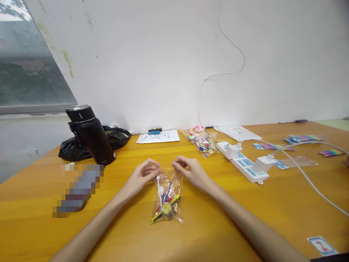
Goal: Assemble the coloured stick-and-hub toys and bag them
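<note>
A clear plastic bag [176,207] lies on the wooden table in front of me. Inside it are small colourful plastic parts: a white stick, blue and red pieces, a yellow-green strip and a round yellow disc [166,209]. My left hand [144,172] pinches the bag's far left corner between thumb and fingers. At the far right corner, my right hand [188,168] pinches the film the same way. The bag's far edge stretches between both hands, and its near end rests on the table.
A black bottle [94,136] stands at left by a black plastic bag [73,150] and a pixelated object [81,187]. Toward the wall lie a paper sheet [163,137], screwdrivers [154,131] and another filled bag [201,142]. Right are a power strip [245,167], cables and rainbow-coloured packets [304,138].
</note>
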A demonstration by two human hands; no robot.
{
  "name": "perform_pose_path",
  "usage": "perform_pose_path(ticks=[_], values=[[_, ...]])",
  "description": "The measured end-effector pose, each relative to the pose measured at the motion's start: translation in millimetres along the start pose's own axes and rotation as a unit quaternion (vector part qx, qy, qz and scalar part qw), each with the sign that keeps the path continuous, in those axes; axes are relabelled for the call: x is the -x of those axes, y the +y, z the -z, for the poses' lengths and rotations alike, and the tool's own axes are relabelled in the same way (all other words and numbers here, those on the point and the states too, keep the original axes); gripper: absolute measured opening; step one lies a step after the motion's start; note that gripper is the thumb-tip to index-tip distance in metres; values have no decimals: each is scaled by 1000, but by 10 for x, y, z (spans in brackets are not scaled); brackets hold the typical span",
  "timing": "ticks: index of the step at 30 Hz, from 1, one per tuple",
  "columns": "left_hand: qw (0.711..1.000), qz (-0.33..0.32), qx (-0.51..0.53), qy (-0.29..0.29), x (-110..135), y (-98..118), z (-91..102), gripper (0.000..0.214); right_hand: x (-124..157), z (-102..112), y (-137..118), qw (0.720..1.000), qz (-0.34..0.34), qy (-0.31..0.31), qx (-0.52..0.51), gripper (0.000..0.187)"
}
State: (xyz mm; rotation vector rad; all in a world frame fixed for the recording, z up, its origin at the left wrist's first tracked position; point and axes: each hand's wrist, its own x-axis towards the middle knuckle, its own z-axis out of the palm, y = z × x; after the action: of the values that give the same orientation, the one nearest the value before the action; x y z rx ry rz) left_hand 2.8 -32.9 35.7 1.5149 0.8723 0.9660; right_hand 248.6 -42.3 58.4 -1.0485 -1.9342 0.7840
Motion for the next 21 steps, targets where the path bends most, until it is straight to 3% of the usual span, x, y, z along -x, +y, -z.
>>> perform_pose_path(ticks=[5, 9, 21], values=[[999, -3, 12, 50, -52, -60, 81, 37, -23, 67, 97, 995, -12, -49, -86, 31], [997, -2, 13, 77, -60, -50, 124, 40, -59, 84, 203, 992, -27, -18, -124, 28], [994, -19, 15, 107, -15, -10, 56, 28, -76, 65, 125, 997, -14, -5, -76, 20]])
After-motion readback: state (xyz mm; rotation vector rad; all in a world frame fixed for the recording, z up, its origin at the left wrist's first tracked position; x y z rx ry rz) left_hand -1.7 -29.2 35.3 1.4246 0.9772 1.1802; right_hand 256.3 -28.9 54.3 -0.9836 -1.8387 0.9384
